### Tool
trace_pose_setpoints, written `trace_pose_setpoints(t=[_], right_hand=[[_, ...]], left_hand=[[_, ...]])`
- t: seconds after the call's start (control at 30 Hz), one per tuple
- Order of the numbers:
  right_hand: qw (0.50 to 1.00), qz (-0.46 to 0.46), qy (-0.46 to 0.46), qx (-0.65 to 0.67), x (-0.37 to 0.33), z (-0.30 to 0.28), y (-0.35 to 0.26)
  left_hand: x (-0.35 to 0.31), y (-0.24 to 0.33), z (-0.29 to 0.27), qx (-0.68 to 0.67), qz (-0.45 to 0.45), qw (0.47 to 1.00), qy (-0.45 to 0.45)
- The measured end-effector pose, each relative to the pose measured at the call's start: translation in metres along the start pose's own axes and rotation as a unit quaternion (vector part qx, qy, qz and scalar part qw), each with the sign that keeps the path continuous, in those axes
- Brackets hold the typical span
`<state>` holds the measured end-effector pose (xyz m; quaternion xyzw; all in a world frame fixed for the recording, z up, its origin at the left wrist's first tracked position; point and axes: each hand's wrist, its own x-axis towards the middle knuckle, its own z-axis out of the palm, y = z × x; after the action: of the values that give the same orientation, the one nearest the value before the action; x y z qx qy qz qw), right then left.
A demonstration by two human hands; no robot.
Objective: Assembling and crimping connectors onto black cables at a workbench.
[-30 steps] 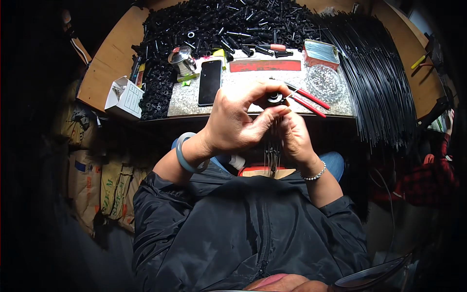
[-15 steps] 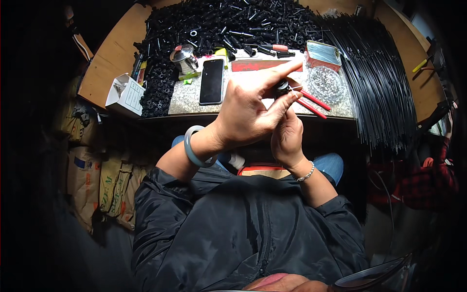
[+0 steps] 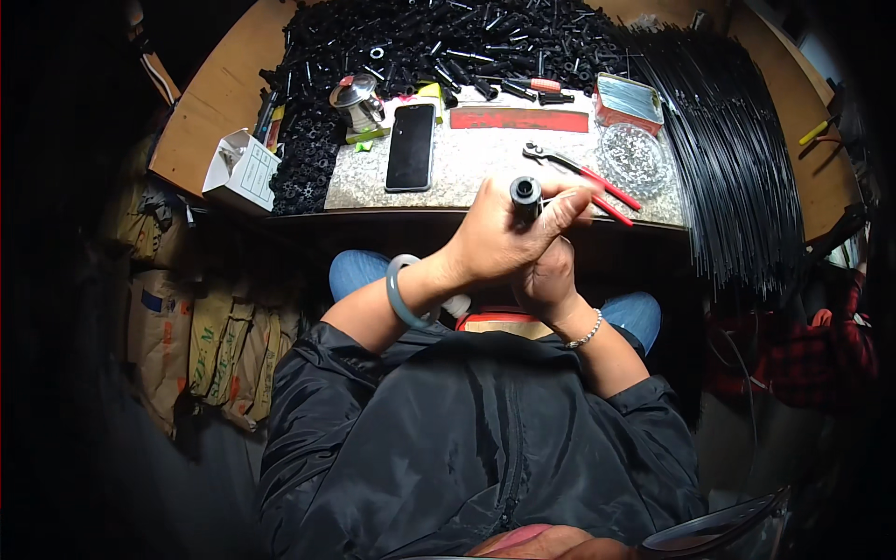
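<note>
My left hand (image 3: 499,238) is closed around a short black tube piece (image 3: 525,194), whose round open end points up above my fingers. My right hand (image 3: 549,280) sits just under and behind the left one, wrapped about the lower part of the same piece; what it grips there is hidden. Both hands hover at the front edge of the speckled work slab (image 3: 485,163). A pale green bangle (image 3: 399,291) circles my left wrist and a beaded bracelet (image 3: 586,333) my right.
Red-handled pliers (image 3: 583,177) lie just beyond my hands. A black phone (image 3: 412,147), a small metal pot (image 3: 357,101), a red strip (image 3: 519,119), a clear dish of small parts (image 3: 632,157), a heap of black tubes (image 3: 420,42), a bundle of long black rods (image 3: 737,159) and a white box (image 3: 241,170) surround them.
My hands have come together and dropped slightly toward me. The left hand's outstretched fingers have curled shut around the black piece, which now stands upright above them.
</note>
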<state>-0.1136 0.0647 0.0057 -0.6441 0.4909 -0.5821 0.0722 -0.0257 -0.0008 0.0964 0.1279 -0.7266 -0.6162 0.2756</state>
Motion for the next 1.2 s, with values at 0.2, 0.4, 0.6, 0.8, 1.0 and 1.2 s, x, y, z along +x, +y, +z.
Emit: trace_pose_setpoints(t=[0.2, 0.4, 0.6, 0.8, 1.0, 1.2], right_hand=[[0.985, 0.098, -0.097, -0.100, 0.008, -0.045, -0.009], [0.959, -0.133, 0.015, -0.249, 0.052, -0.053, -0.062], [0.974, -0.100, 0.015, -0.205, 0.027, -0.055, -0.025], [0.888, 0.027, -0.029, -0.457, -0.002, -0.095, 0.084], [0.873, 0.036, -0.071, -0.482, -0.004, -0.081, 0.094], [0.947, 0.164, -0.030, -0.276, -0.014, -0.087, 0.095]], left_hand=[[-0.012, -0.001, -0.005, 0.018, 0.051, 0.993, 0.108], [-0.013, -0.019, -0.005, 0.097, 0.164, 0.976, 0.108], [-0.019, -0.020, -0.021, 0.094, 0.028, 0.985, 0.142], [-0.021, -0.020, -0.039, 0.064, 0.068, 0.985, 0.145], [-0.022, -0.020, -0.030, 0.078, 0.081, 0.979, 0.168], [-0.020, -0.017, -0.033, 0.098, 0.077, 0.975, 0.186]])
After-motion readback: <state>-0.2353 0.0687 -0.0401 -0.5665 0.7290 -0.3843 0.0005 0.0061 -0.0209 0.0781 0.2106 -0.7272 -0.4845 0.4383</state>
